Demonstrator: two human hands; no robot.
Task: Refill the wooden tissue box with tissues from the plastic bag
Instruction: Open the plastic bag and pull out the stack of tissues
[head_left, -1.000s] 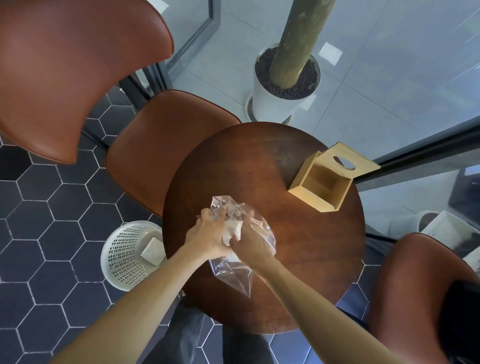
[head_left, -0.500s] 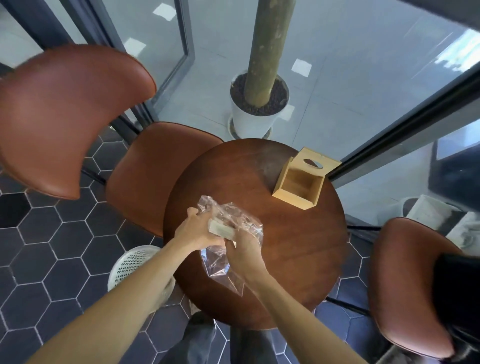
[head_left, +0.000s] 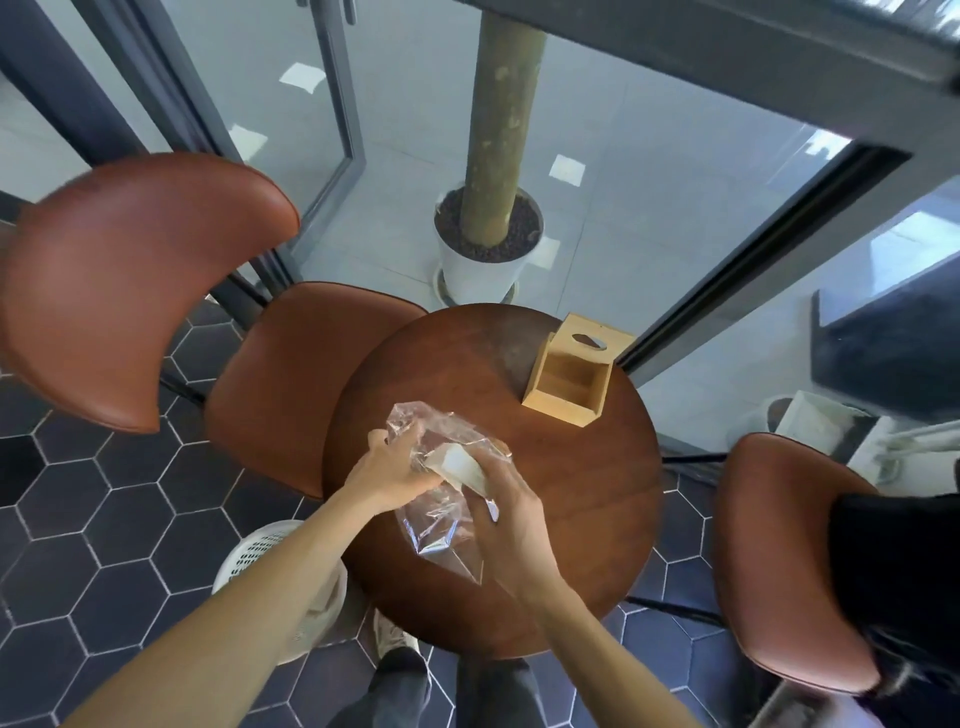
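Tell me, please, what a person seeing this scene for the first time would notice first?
Two bare hands work at the middle of the round wooden table: the left hand grips a clear plastic bag while the right hand holds a white tissue pack at its mouth. An open, empty wooden tissue box waits at the table's far edge.
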